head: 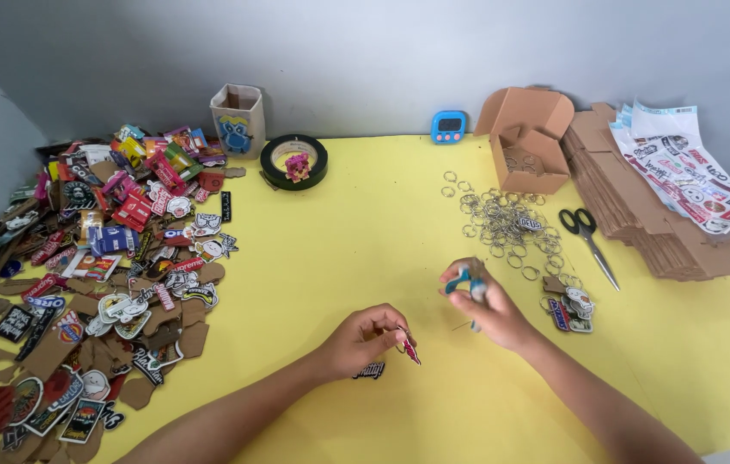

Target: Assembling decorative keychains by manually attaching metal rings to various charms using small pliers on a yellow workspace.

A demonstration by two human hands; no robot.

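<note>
Left hand pinched on a small pink charm, just above a dark sticker lying flat on the yellow table. Right hand closed around blue-handled pliers. Beyond the right hand, a scatter of metal rings; behind those, an open brown box. Right of that hand: finished charms, scissors, flat cardboard stack under printed sheets. Far left of the left hand, a colourful sticker heap.

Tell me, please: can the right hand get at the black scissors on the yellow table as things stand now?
Probably yes. The scissors lie uncovered on the table, beyond the right hand and to its right, with only loose metal rings nearby. However, that hand already holds a small blue tool.
</note>
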